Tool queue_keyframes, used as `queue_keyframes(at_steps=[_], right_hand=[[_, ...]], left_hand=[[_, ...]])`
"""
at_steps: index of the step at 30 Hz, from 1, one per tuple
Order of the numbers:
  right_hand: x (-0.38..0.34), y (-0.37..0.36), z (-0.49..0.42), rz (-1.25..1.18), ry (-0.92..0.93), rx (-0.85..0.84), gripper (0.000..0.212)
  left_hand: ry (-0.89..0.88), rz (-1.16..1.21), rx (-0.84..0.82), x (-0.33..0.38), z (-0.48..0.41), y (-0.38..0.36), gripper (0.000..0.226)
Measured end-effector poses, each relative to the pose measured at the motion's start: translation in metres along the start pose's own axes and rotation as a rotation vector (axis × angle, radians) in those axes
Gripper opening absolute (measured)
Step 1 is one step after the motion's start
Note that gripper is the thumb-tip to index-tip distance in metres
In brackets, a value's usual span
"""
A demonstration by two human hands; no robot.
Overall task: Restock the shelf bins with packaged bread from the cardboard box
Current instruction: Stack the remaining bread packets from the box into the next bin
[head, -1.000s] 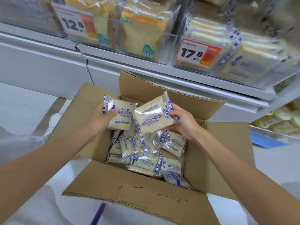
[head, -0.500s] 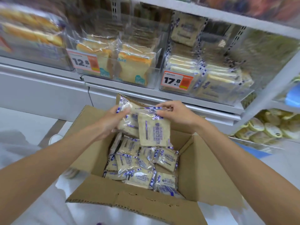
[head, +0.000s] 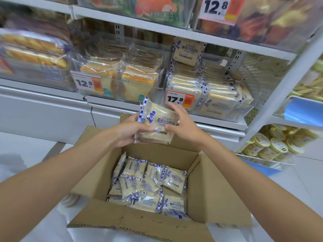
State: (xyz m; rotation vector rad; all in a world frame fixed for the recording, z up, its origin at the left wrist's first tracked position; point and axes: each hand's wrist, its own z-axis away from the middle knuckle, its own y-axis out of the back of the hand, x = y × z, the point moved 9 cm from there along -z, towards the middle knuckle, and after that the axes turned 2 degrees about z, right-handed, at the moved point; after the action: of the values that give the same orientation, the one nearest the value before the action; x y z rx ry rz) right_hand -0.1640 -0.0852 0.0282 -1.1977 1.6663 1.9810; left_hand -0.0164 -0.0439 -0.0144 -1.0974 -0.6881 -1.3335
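Bread packets (head: 158,124) clasped by left hand (head: 128,132), right hand (head: 185,127) fingers over cardboard box (head: 225,194); shelf bins (head: 227,111) behind.

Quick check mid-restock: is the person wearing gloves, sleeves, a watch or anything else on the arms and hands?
No. The left hand and right hand are bare, with no gloves, rings or watch visible. The left forearm and right forearm are uncovered as far as the frame shows; no sleeve edge, wristband or marking appears.
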Motion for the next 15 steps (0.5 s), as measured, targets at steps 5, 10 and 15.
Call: queue_keyframes(at_steps=[5,10,15], right_hand=[[0.018,0.025,0.004,-0.505,-0.285,0.114,0.087],[0.012,0.061,-0.004,-0.589,-0.368,0.230,0.093],[0.022,0.115,-0.045,-0.730,-0.330,0.384,0.026]], left_hand=[[-0.052,0.171,-0.027,0.029,-0.007,-0.012,0.057],[-0.245,-0.204,0.101,0.082,-0.014,-0.032,0.048],[-0.486,-0.317,0.267,0.155,-0.046,-0.037,0.047]])
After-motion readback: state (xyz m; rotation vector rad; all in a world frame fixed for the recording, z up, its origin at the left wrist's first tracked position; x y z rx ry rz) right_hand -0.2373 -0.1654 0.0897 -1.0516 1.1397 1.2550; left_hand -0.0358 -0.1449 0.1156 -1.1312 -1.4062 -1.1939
